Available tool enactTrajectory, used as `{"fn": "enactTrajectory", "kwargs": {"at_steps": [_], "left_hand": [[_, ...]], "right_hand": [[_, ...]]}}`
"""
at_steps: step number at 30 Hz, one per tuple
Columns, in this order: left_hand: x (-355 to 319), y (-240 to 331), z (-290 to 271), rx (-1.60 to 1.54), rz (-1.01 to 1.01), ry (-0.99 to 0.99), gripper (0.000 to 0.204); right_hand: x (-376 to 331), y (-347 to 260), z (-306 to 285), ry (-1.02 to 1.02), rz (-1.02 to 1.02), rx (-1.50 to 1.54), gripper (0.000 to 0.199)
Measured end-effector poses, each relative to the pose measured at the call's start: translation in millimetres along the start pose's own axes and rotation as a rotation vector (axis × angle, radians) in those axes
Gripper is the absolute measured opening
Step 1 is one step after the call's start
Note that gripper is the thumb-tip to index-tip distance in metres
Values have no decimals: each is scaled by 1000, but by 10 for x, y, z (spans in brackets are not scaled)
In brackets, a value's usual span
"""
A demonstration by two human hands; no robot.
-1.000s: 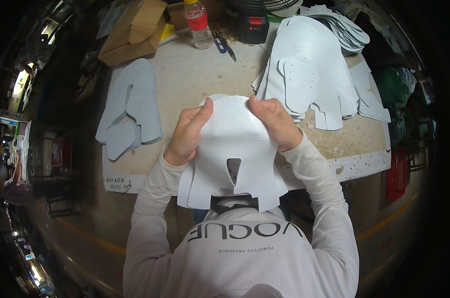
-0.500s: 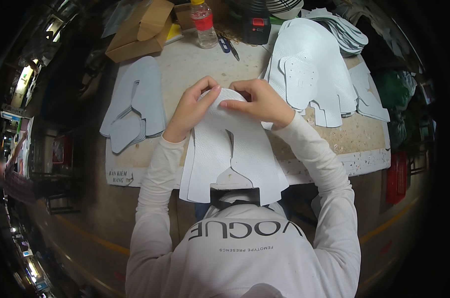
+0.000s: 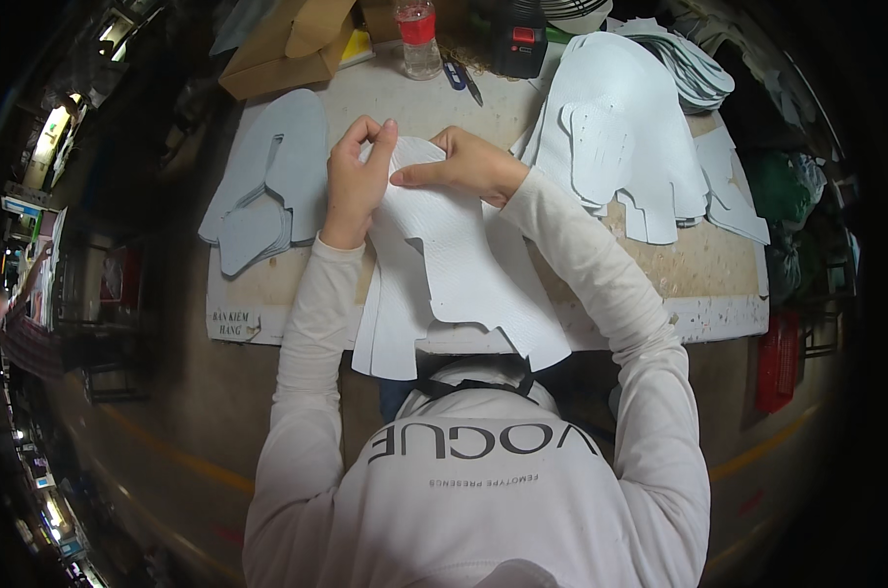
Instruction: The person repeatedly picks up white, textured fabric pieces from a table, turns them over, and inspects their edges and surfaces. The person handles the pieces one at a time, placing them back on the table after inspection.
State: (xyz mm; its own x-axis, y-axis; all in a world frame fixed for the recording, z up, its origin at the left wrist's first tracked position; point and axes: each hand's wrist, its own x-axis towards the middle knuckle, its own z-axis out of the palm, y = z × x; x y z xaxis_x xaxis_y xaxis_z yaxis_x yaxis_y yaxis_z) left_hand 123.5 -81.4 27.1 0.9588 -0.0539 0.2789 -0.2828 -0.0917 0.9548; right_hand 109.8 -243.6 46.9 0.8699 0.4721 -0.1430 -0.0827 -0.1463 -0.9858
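Observation:
My left hand [image 3: 360,181] is closed on the rounded far end of a white, grain-textured shoe upper piece [image 3: 454,260], pinching it between thumb and fingers. My right hand [image 3: 471,169] grips the same end from the right, its thumb across the face and its fingers mostly hidden behind. This piece is bent and turned askew, its cut-out edge slanting toward the right. Beneath it lie more white upper pieces [image 3: 385,333], their near ends hanging over the table's front edge.
Grey-white cut pieces [image 3: 302,147] lie stacked at left on the table [image 3: 649,309]. White pieces [image 3: 615,78] are heaped at right. Along the back stand a cardboard box [image 3: 277,64], a bottle [image 3: 421,54] and a black battery pack [image 3: 518,49], near a blue cutter [image 3: 454,75] and a pen [image 3: 473,90].
The top piece has been lifted, bent and twisted off the ones beneath, its near part swinging right. Both hands have shifted slightly farther and left; the view has tilted a little.

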Motion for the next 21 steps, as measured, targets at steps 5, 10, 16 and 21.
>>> {"fn": "enactTrajectory", "kwargs": {"at_steps": [5, 10, 16, 21], "left_hand": [[35, -85, -66, 17, 6, 5, 30], [59, -103, -102, 24, 14, 8, 30], [72, -133, -112, 30, -43, 20, 30], [103, -166, -105, 25, -71, 15, 29]], "right_hand": [[-256, 88, 88, -55, 10, 95, 50], [-589, 151, 183, -13, 94, 71, 63], [-927, 227, 266, -134, 55, 197, 41], [-1210, 243, 286, -168, 30, 99, 28]]}}
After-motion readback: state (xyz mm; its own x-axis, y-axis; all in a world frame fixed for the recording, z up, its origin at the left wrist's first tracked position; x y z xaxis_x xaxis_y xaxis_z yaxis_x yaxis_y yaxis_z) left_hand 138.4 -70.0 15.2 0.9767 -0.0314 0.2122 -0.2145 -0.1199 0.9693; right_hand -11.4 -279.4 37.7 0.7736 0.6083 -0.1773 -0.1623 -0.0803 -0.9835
